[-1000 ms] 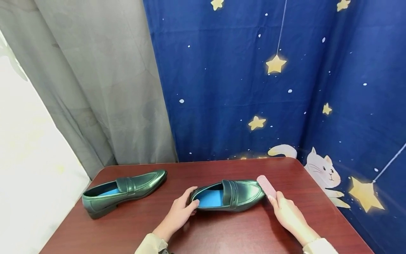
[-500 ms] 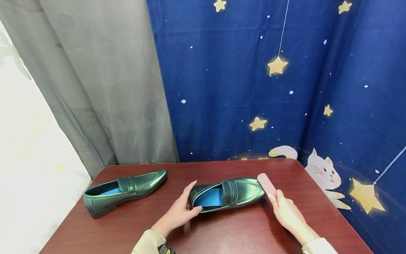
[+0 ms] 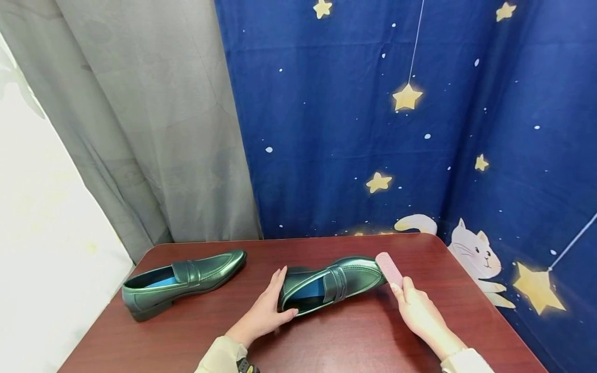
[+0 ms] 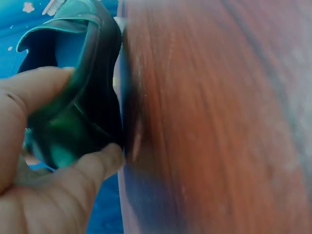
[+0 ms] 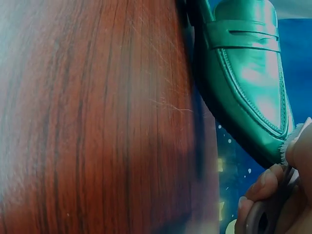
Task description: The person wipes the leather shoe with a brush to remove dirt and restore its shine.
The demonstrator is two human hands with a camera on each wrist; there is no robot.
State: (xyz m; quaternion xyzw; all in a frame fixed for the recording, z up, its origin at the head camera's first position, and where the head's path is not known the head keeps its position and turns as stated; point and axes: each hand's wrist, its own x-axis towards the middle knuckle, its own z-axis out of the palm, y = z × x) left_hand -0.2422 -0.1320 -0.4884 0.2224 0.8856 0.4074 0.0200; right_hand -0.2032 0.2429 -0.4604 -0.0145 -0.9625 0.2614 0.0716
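Note:
A shiny dark green penny loafer (image 3: 359, 277) with a blue insole is on the table, tilted over on its side toward me. My left hand (image 3: 263, 315) grips its heel end; in the left wrist view the thumb lies at the collar and a finger reaches the heel's lower edge. My right hand (image 3: 423, 315) holds a small pink brush (image 3: 388, 268) at the toe. Pale bristles (image 5: 291, 142) touch the toe tip in the right wrist view. The matching loafer (image 3: 205, 274) stands upright at the left.
The reddish-brown wooden table (image 3: 345, 344) has rounded far corners. Behind it hang a grey curtain (image 3: 163, 129) and a blue curtain (image 3: 336, 114) with stars and a white cat. Bright white fills the far left side.
The loafer has rolled over onto its side and its heel end has swung slightly nearer. My left fingers have spread around the heel. The brush has shifted slightly left, staying at the toe.

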